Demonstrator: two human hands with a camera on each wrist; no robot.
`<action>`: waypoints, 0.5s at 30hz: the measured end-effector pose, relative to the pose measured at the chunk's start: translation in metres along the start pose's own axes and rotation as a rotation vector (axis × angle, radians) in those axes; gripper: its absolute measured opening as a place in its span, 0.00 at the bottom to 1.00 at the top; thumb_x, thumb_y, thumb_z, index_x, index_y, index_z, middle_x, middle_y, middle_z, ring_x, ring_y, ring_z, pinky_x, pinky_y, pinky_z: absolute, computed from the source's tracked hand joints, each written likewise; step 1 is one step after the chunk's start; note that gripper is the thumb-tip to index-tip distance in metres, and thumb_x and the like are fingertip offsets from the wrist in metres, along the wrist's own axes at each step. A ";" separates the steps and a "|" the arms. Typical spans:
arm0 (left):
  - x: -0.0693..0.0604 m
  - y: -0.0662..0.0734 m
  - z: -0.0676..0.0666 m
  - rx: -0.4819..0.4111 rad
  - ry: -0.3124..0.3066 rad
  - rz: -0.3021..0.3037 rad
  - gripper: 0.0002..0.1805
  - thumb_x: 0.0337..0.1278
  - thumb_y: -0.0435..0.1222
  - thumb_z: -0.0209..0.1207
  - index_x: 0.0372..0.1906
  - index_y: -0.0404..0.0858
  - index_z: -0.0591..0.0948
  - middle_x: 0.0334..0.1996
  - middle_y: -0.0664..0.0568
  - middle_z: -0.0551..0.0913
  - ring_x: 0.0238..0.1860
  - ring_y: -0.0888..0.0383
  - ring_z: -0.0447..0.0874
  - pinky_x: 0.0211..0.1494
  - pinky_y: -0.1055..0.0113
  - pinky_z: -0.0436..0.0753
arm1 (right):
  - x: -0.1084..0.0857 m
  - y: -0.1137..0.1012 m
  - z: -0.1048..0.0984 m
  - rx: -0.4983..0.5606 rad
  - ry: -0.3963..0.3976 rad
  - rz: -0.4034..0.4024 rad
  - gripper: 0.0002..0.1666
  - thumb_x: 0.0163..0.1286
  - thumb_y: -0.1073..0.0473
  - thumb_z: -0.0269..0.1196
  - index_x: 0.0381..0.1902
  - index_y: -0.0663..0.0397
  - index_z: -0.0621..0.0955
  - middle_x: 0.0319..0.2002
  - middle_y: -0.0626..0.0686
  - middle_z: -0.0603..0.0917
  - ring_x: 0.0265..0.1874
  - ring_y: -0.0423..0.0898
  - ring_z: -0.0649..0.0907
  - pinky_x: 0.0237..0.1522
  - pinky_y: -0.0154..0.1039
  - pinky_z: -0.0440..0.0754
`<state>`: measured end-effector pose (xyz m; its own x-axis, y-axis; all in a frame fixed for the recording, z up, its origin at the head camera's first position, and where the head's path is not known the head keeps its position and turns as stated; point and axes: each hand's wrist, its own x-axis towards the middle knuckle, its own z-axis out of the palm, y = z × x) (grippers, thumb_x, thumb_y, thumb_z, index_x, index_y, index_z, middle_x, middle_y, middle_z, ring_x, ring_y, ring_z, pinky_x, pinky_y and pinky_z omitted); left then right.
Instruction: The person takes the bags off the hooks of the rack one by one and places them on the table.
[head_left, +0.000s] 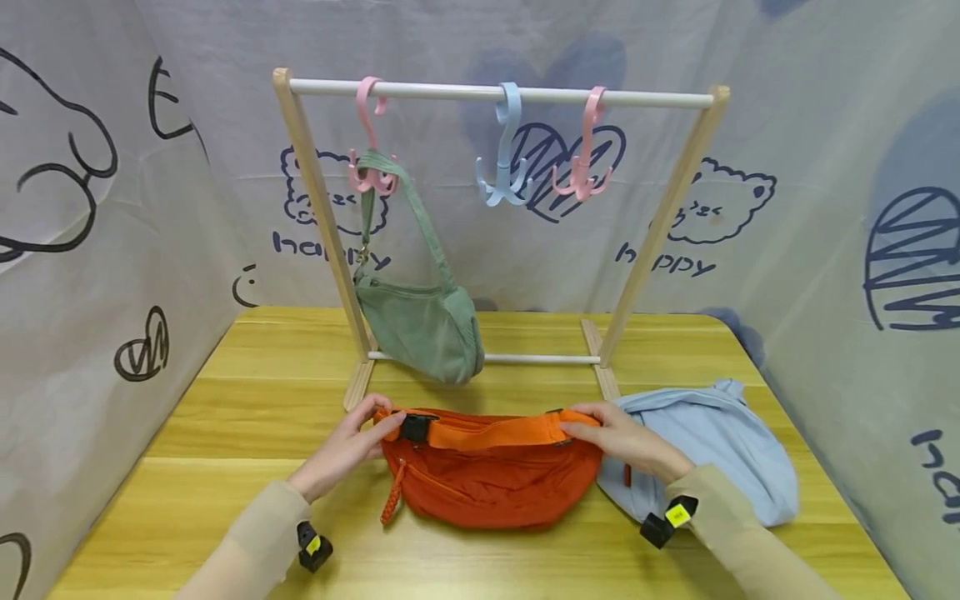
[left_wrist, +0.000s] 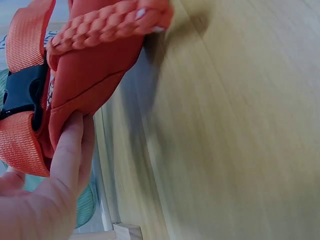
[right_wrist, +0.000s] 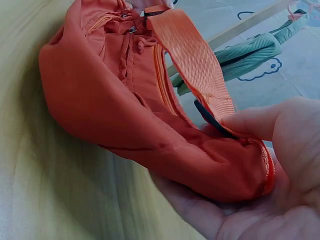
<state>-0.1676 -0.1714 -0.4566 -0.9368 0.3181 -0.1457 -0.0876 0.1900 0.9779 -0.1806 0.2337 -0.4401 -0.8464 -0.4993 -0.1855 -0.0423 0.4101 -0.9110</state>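
1. The orange waist bag (head_left: 487, 496) is at the middle of the tabletop (head_left: 225, 417), between its left and right edges; whether its underside touches the wood, I cannot tell.
2. The left hand (head_left: 348, 446) grips the bag's left end, thumb beside the black buckle (head_left: 415, 428), fingers underneath.
3. The right hand (head_left: 626, 437) pinches the opposite end, thumb on the strap (head_left: 487, 435), fingers cupped below.
4. The bag looks light, soft and slack, probably not fragile; its middle would likely sag when carried by the ends. The webbing strap seems the firmest hold, while the braided pull (head_left: 392, 493) could swing.
5. Near the tabletop's right edge lies a pale blue bag (head_left: 727, 450); toward the far edge, a green bag (head_left: 420, 325) hangs from the rack (head_left: 663, 225).
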 end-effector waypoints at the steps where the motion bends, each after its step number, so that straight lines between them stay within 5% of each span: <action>1: 0.000 0.001 0.000 0.017 0.007 -0.003 0.18 0.74 0.46 0.55 0.51 0.36 0.68 0.50 0.46 0.70 0.48 0.55 0.79 0.52 0.60 0.85 | 0.000 -0.001 0.000 0.003 0.016 -0.003 0.17 0.78 0.52 0.57 0.37 0.64 0.75 0.29 0.49 0.72 0.26 0.38 0.70 0.32 0.32 0.68; 6: 0.000 0.005 -0.001 0.112 0.042 -0.001 0.17 0.72 0.46 0.58 0.40 0.36 0.69 0.37 0.52 0.73 0.40 0.59 0.75 0.43 0.62 0.83 | 0.001 -0.004 0.000 -0.011 0.096 -0.019 0.16 0.77 0.54 0.59 0.38 0.64 0.77 0.30 0.50 0.74 0.26 0.38 0.71 0.32 0.31 0.69; 9: 0.000 0.006 -0.001 0.162 0.068 0.000 0.17 0.69 0.45 0.61 0.37 0.37 0.69 0.33 0.53 0.72 0.35 0.60 0.73 0.37 0.65 0.79 | 0.002 -0.006 0.000 -0.029 0.144 -0.008 0.15 0.75 0.55 0.61 0.47 0.65 0.80 0.32 0.48 0.78 0.29 0.37 0.73 0.34 0.31 0.72; 15: 0.004 0.007 0.003 0.285 0.152 0.021 0.16 0.67 0.43 0.64 0.38 0.36 0.71 0.36 0.49 0.75 0.39 0.56 0.74 0.35 0.68 0.76 | 0.005 -0.003 0.004 -0.052 0.237 0.019 0.24 0.71 0.61 0.65 0.62 0.61 0.76 0.17 0.43 0.65 0.16 0.37 0.64 0.25 0.32 0.66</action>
<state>-0.1712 -0.1664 -0.4512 -0.9792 0.1860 -0.0811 0.0102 0.4444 0.8958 -0.1827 0.2272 -0.4395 -0.9481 -0.3000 -0.1053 -0.0469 0.4595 -0.8869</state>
